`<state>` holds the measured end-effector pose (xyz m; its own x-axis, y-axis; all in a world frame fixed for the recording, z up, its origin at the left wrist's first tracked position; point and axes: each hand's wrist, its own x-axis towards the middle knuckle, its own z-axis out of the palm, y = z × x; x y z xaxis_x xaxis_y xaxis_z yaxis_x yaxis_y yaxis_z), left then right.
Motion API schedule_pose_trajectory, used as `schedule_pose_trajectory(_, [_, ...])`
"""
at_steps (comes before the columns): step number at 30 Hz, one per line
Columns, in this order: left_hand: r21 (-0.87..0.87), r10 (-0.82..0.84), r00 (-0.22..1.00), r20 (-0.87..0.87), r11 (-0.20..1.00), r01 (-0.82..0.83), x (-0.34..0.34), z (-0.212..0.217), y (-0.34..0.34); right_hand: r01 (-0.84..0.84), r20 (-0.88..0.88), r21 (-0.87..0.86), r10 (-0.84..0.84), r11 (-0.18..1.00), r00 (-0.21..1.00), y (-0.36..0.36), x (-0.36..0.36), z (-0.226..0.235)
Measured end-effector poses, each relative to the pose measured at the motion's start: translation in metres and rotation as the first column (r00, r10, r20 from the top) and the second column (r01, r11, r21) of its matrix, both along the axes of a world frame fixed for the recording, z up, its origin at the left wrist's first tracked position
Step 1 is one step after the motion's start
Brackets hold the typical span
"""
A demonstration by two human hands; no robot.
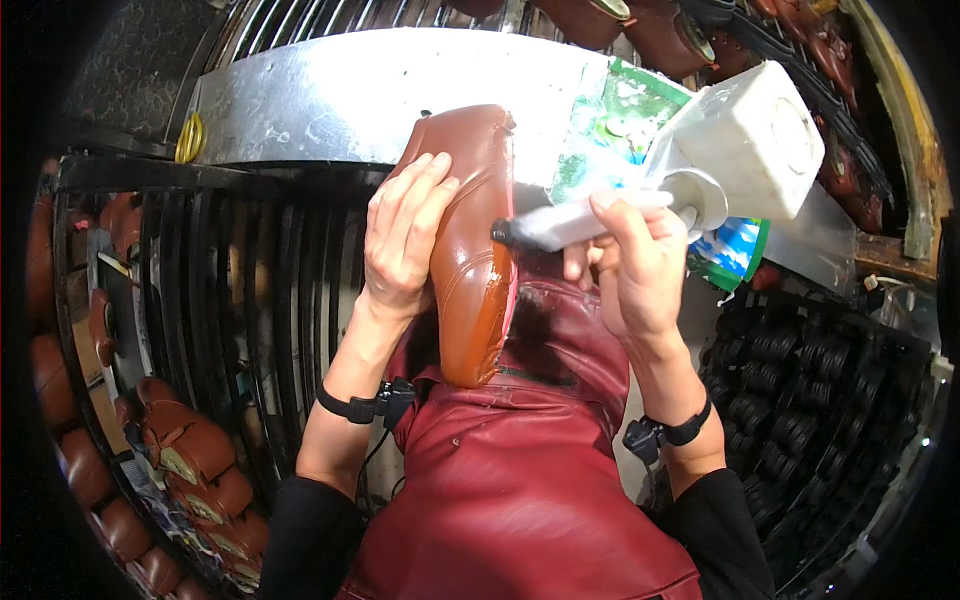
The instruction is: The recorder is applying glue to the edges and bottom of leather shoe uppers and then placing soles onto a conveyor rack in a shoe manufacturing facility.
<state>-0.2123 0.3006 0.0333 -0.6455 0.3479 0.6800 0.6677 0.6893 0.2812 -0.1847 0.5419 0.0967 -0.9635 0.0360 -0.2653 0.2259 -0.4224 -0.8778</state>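
Observation:
A brown leather shoe (470, 210) without a visible sole stands over my lap, toe pointing toward me, its pinkish bottom edge facing right. My left hand (405, 225) is closed around its left side, fingers laid over the upper. In my right hand (640, 255) is a brush (570, 222) with a pale handle, partly smeared by motion. Its dark tip meets the shoe's bottom edge near the middle. Just beyond that hand, a white plastic container (740, 140) lies tilted, its round opening close to my fingers.
Behind the shoe runs a shiny metal bench top (320, 95) with a green and white plastic bag (635, 115). Brown shoes (195, 440) fill racks at left and along the back. Stacked black soles (800, 400) stand at right. A dark red apron (500, 480) covers my lap.

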Motion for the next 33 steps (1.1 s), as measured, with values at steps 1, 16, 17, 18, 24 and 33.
schedule_pose_trajectory(1, [0.001,-0.002,1.000,-0.006,1.000,0.002,-0.001,0.000,-0.001,-0.004,-0.045,0.042,0.006,0.999,0.999,0.000,0.007,0.007])
schedule_pose_trajectory(16, [-0.043,0.031,0.998,0.054,0.999,-0.028,-0.002,0.018,0.009,0.018,-0.155,0.298,0.030,0.955,0.987,0.012,0.033,0.056])
schedule_pose_trajectory(17, [-0.043,0.031,0.998,0.054,0.999,-0.029,-0.003,0.022,0.010,-0.021,-0.108,0.220,0.046,0.975,0.993,0.012,0.028,0.054])
schedule_pose_trajectory(18, [-0.044,0.038,0.996,0.080,0.998,-0.034,-0.003,0.026,0.013,-0.023,-0.108,0.221,0.047,0.975,0.993,0.013,0.030,0.056])
schedule_pose_trajectory(24, [-0.038,0.048,0.985,0.164,0.998,-0.043,-0.023,0.045,0.015,-0.113,-0.420,0.452,0.323,0.885,0.848,0.018,0.027,0.089])
schedule_pose_trajectory(33, [0.027,0.006,0.925,0.381,0.999,-0.017,-0.069,0.091,0.014,0.017,-0.550,0.652,0.457,0.758,0.699,0.027,-0.027,0.134])
